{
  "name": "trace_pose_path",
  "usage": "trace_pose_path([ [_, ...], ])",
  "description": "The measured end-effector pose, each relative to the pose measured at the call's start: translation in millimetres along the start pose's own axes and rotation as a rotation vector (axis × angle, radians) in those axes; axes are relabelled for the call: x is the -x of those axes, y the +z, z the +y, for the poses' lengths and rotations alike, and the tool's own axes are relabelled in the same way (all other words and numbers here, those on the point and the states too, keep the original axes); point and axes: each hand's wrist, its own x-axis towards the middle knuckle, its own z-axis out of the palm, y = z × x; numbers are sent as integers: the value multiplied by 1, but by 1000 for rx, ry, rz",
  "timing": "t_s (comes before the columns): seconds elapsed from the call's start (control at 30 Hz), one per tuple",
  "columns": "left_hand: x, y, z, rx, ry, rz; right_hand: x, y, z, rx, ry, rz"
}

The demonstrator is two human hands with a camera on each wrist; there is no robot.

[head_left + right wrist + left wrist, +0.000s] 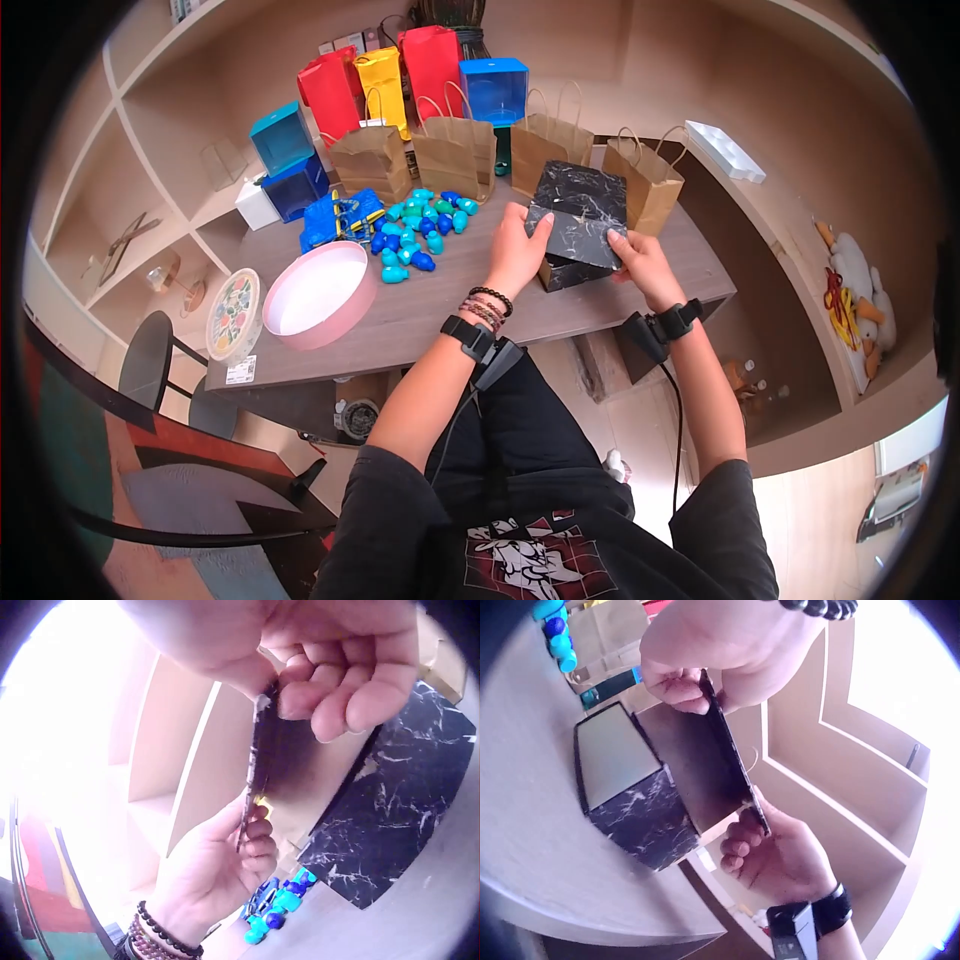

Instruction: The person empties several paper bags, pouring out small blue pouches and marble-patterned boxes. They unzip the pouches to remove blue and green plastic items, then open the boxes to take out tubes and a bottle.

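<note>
A black box (645, 814) with white marble-like veins stands near the front edge of the table. Its lid (580, 190) is lifted at a slant, and a pale surface (615, 754) shows inside the box in the left wrist view. Along the lid's front flap (573, 241), my left hand (518, 247) pinches the left end between thumb and fingers. My right hand (645, 265) pinches the right end the same way. In the right wrist view the flap is seen edge-on between the two hands.
Brown paper bags (455, 158) line up behind the box, with red bags (432, 72) and a blue box (494, 90) farther back. Small blue and teal bottle-shaped pieces (420, 225) lie left of my hands. A pink round box (320, 295) and floral lid (233, 315) are at the left.
</note>
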Motion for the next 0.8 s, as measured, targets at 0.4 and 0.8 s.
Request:
trace_pose_path([
  [0.4, -41, -30, 35, 515, 40, -250, -26, -28, -54, -198, -369, -54],
  [0.8, -14, -13, 3, 2, 266, -219, -112, -13, -53, 459, -330, -80],
])
